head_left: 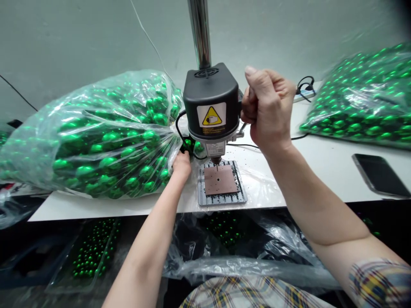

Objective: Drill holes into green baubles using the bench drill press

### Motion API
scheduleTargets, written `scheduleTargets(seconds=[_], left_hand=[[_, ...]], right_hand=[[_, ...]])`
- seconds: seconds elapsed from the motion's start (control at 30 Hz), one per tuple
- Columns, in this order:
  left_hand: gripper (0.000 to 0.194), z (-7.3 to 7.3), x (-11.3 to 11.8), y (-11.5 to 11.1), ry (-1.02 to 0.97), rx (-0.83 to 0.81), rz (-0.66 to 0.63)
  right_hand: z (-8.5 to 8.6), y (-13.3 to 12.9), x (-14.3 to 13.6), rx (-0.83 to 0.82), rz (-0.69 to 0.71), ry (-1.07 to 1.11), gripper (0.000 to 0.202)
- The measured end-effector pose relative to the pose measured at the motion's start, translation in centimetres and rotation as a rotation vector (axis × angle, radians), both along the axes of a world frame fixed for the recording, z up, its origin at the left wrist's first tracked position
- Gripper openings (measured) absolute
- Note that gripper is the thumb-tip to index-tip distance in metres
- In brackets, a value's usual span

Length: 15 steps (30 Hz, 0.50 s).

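A small bench drill press with a black motor housing (pixel 210 96) stands in the middle of the white table. My right hand (pixel 269 105) is closed in a fist around its feed lever (pixel 243 127), at the right of the housing. The thin drill bit (pixel 217 167) hangs above a brown square board (pixel 220 179) with a small dark hole, on the metal base plate (pixel 242 199). My left hand (pixel 182 166) reaches into the mouth of a clear plastic bag (pixel 112 149) full of shiny green balls. Its fingers are hidden among bag and balls (pixel 198 147).
At the right lies another bag of green balls (pixel 366 94), with a phone (pixel 380 174) in front of it. Dark cables and a power strip (pixel 305 90) are behind. Below the table edge sit a clear bin (pixel 105 250) of green balls and an open plastic bag (pixel 244 265). Dark crumbs dot the base plate.
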<state>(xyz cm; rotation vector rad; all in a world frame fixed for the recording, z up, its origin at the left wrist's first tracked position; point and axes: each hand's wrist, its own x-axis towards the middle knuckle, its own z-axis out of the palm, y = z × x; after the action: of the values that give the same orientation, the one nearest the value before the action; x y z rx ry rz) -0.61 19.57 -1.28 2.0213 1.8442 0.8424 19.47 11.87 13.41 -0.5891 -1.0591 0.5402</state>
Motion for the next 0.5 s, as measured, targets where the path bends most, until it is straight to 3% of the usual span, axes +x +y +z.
scheduleTargets(seconds=[0.13, 0.2, 0.3, 0.4, 0.5], left_hand=[[0.037, 1.2, -0.9, -4.5, 0.134, 0.045, -0.058], [0.040, 1.4, -1.2, -7.2, 0.083, 0.116, -0.064], [0.040, 0.8, -1.2, -10.3, -0.368, 0.078, -0.052], [0.040, -0.6, -0.6, -11.3, -0.966, -0.241, -0.148], [0.037, -1.7, 0.2, -10.9, -1.271, -0.488, -0.164]], right_hand=[[-0.1, 0.2, 0.1, 0.007, 0.001, -0.024, 0.057], [-0.2, 0.3, 0.1, 0.014, 0.000, -0.037, 0.057], [-0.3, 0.6, 0.3, 0.022, -0.007, -0.053, 0.057], [-0.4, 0.7, 0.4, 0.024, -0.009, -0.071, 0.057], [-0.2, 0.4, 0.2, 0.021, -0.001, -0.045, 0.058]])
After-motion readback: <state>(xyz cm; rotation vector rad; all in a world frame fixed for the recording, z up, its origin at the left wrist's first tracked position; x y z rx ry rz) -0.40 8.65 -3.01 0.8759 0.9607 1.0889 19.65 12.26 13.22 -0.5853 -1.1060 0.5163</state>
